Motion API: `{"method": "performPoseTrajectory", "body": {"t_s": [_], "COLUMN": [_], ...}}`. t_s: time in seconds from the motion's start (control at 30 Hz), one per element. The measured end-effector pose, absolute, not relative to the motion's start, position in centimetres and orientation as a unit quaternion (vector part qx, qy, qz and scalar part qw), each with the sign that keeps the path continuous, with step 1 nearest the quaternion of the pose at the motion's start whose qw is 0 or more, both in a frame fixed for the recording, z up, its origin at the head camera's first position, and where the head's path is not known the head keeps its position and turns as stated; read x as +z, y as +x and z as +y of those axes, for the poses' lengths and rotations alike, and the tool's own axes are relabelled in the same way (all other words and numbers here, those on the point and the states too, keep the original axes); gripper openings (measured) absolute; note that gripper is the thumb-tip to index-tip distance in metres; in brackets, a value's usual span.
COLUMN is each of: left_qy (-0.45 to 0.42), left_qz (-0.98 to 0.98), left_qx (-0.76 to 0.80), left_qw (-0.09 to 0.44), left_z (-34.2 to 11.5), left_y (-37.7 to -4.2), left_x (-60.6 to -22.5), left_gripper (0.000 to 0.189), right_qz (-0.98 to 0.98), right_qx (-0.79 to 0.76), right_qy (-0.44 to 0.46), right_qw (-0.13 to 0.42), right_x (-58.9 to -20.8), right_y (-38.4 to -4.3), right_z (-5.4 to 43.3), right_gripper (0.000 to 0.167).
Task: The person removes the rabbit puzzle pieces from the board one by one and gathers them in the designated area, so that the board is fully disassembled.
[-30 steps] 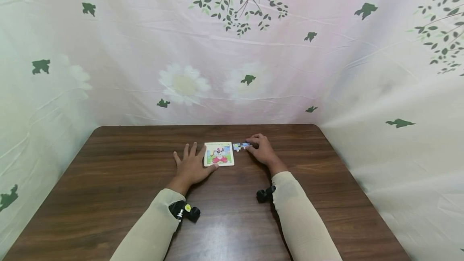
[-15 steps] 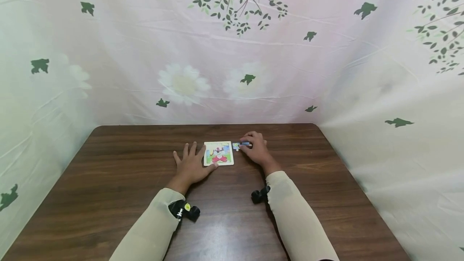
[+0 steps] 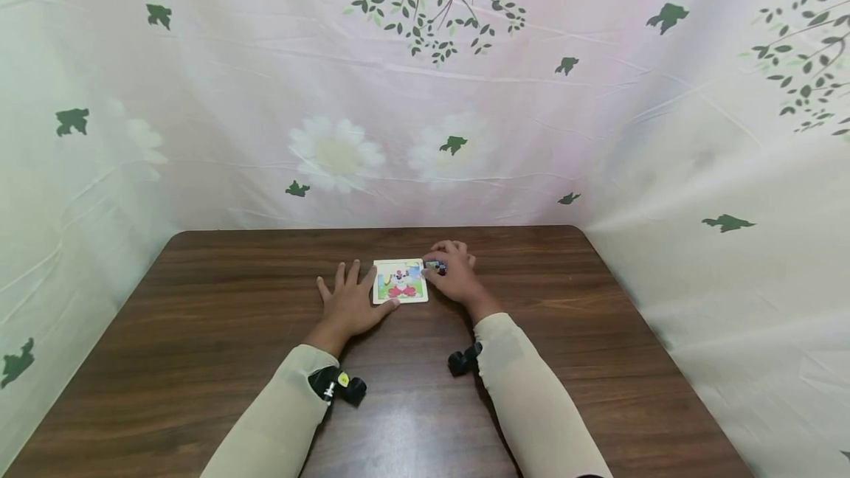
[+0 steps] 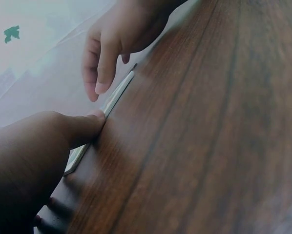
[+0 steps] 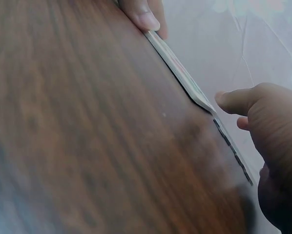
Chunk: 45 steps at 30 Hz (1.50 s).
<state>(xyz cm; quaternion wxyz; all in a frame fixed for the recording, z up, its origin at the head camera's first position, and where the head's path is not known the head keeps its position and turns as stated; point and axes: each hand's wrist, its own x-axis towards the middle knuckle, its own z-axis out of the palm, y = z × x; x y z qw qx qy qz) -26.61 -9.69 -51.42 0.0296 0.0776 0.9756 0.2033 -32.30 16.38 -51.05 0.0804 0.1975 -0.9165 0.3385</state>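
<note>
A white-framed jigsaw puzzle board (image 3: 401, 282) with a cartoon animal in red lies flat on the table. My left hand (image 3: 350, 307) is spread at its left side, fingers straight, with the thumb resting on the front edge; the left wrist view shows that thumb (image 4: 90, 126) on the rim. Just right of the board are small blue jigsaw pieces (image 3: 435, 267), partly covered by my right hand (image 3: 457, 275). In the right wrist view the pieces (image 5: 233, 150) lie flat against the board's corner, and the right thumb (image 5: 229, 101) is above them, apart from the fingers.
The brown wooden table (image 3: 265, 404) reaches back to a pale cloth backdrop (image 3: 505, 161) printed with leaves, birds and flowers. Black wrist cameras (image 3: 463, 360) sit at both cuffs.
My right hand has moved left along the pieces to the board's right edge, covering more of them. The left hand and the board have stayed in place.
</note>
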Motion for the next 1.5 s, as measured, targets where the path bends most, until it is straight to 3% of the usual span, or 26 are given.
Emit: {"method": "performPoseTrajectory", "body": {"t_s": [1.5], "left_qy": [0.082], "left_qz": [0.976], "left_qx": [0.2], "left_qw": [0.019], "left_z": [-9.6], "left_y": [-26.5], "left_x": [-51.5], "left_gripper": [0.1], "right_qz": [-0.925], "right_qx": [0.307], "right_qy": [0.219], "right_qw": [0.047], "right_x": [-51.2], "right_y": [-32.2], "right_z": [13.8], "right_gripper": [0.016]}}
